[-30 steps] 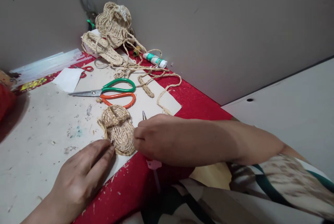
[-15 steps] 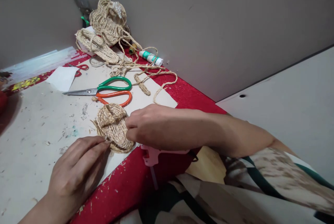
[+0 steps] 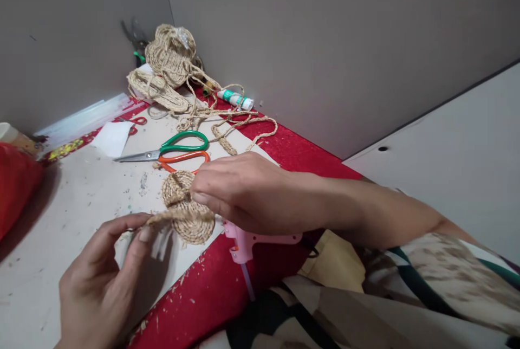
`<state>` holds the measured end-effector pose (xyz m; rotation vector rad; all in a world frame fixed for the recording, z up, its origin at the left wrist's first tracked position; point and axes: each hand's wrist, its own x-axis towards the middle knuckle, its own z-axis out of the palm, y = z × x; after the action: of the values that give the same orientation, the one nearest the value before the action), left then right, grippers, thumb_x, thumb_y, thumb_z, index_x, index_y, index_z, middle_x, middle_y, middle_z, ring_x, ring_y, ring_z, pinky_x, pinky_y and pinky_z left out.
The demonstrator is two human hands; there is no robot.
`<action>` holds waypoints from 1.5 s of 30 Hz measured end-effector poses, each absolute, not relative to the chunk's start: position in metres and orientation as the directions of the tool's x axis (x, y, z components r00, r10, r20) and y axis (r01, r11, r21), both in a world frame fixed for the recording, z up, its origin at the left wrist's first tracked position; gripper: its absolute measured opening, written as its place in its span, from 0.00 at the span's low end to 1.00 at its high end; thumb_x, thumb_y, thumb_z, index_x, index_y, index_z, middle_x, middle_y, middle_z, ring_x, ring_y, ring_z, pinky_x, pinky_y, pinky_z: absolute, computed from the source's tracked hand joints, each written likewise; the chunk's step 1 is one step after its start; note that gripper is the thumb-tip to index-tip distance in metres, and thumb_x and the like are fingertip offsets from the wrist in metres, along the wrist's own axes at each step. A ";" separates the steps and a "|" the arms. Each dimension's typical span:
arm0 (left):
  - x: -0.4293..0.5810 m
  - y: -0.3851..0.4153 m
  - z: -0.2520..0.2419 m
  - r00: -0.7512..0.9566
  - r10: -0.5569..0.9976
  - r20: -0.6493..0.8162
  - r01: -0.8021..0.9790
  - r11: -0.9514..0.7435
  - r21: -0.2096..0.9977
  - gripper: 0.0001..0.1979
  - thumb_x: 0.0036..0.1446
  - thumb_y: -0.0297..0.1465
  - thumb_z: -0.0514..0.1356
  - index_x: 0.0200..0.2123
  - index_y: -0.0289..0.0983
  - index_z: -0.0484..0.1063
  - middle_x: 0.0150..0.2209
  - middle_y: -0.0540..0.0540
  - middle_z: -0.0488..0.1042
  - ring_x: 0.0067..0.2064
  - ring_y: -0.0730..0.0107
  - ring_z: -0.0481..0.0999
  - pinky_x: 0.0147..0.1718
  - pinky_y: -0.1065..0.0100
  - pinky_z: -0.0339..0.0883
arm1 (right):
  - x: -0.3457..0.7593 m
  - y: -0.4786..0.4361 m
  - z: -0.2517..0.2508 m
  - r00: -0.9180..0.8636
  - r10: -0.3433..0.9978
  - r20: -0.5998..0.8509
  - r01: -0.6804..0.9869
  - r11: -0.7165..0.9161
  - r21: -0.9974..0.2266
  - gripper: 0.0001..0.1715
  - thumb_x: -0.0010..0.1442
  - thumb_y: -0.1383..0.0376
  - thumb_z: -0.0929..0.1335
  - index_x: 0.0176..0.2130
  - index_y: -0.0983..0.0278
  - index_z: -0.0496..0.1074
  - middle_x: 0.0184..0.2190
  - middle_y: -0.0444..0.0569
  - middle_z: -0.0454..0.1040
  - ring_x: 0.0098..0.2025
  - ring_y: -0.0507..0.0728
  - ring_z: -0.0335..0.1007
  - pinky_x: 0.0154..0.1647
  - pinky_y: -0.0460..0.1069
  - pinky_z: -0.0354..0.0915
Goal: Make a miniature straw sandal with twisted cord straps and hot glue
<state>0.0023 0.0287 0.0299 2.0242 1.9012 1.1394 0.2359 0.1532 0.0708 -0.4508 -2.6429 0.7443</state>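
A small woven straw slipper (image 3: 195, 231) with a braided strap lies on the pale board near its front edge. My left hand (image 3: 105, 267), at the lower left, pinches one end of a braided straw cord (image 3: 170, 215) between thumb and fingertips. That cord stretches across the slipper's lower part and passes beneath my right hand (image 3: 239, 192). My right hand is closed over the slipper's right side, thumb against forefinger; what it grips is hidden. A pink glue gun (image 3: 242, 243) with a glue stick in it lies under my right wrist.
Large scissors (image 3: 184, 143) with green and orange handles lie just behind the slipper. Behind them are finished straw pieces (image 3: 170, 56), loose cord (image 3: 264, 120), a white-and-green tube (image 3: 235, 99) and clear glue sticks (image 3: 85, 121). A red bag (image 3: 16, 186) stands at left. Grey panels rise behind.
My left hand has drawn back left from the slipper's edge and lifted the cord. My right hand has turned and shifted further over the slipper. The view has tilted slightly.
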 end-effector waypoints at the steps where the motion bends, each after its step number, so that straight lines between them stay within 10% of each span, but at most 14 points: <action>1: 0.004 0.028 0.035 -0.214 0.918 0.333 0.714 -0.086 0.695 0.07 0.60 0.35 0.64 0.41 0.40 0.77 0.35 0.48 0.82 0.34 0.68 0.81 0.31 0.70 0.77 | 0.237 0.152 0.069 -0.874 0.381 0.303 0.139 0.791 -0.595 0.14 0.69 0.70 0.59 0.29 0.64 0.61 0.28 0.44 0.64 0.30 0.50 0.56 0.33 0.46 0.56; 5: 0.009 0.031 0.053 -0.487 0.844 -0.224 0.070 0.293 0.953 0.15 0.46 0.38 0.73 0.37 0.39 0.78 0.32 0.48 0.82 0.30 0.70 0.81 0.27 0.77 0.74 | 0.237 0.145 0.064 -0.798 0.273 0.537 -0.200 0.721 -0.664 0.09 0.70 0.70 0.60 0.42 0.70 0.68 0.34 0.49 0.71 0.36 0.49 0.66 0.39 0.44 0.64; 13: 0.015 0.033 0.055 -0.273 0.753 -0.599 -0.575 0.371 0.729 0.19 0.34 0.22 0.77 0.32 0.37 0.79 0.29 0.49 0.80 0.27 0.73 0.79 0.27 0.75 0.75 | 0.237 0.135 0.062 -0.665 0.322 0.674 -0.371 0.641 -0.672 0.14 0.71 0.68 0.60 0.31 0.63 0.60 0.25 0.42 0.62 0.27 0.47 0.58 0.29 0.42 0.60; 20: 0.024 0.035 0.053 -0.188 0.805 -0.563 -0.546 0.391 0.741 0.20 0.33 0.23 0.78 0.34 0.37 0.81 0.29 0.47 0.80 0.25 0.77 0.77 0.27 0.78 0.74 | 0.219 0.129 0.057 -0.834 0.509 0.213 -0.116 0.215 -0.970 0.08 0.64 0.66 0.66 0.33 0.65 0.63 0.26 0.40 0.65 0.24 0.44 0.57 0.25 0.41 0.57; 27: 0.041 0.041 0.056 -0.212 0.813 -0.542 -0.503 0.385 0.774 0.19 0.32 0.27 0.79 0.31 0.41 0.80 0.28 0.49 0.81 0.29 0.72 0.79 0.32 0.74 0.74 | 0.208 0.132 0.046 -0.858 0.478 -0.186 0.075 -0.243 -0.967 0.19 0.52 0.62 0.76 0.37 0.66 0.67 0.27 0.38 0.70 0.18 0.44 0.63 0.18 0.40 0.59; 35: 0.032 0.041 0.044 -0.315 0.849 -0.424 -0.317 0.327 0.890 0.16 0.35 0.32 0.78 0.28 0.39 0.77 0.23 0.52 0.76 0.23 0.79 0.70 0.24 0.78 0.67 | 0.199 0.134 0.040 -0.903 0.370 -0.220 0.044 -0.428 -0.903 0.21 0.53 0.67 0.75 0.40 0.63 0.62 0.25 0.34 0.71 0.16 0.43 0.63 0.14 0.38 0.54; 45: 0.031 0.038 0.052 -0.327 0.853 -0.406 -0.134 0.384 0.914 0.17 0.36 0.34 0.78 0.29 0.36 0.77 0.21 0.54 0.71 0.19 0.83 0.62 0.18 0.81 0.57 | 0.200 0.139 0.045 -0.866 0.471 -0.171 0.074 -0.218 -0.973 0.07 0.57 0.71 0.71 0.31 0.67 0.68 0.19 0.35 0.65 0.18 0.43 0.57 0.17 0.38 0.56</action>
<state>0.0312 0.0377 0.0515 0.6599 1.5793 1.1617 0.2004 0.1389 0.0448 -0.6460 -1.7731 2.1698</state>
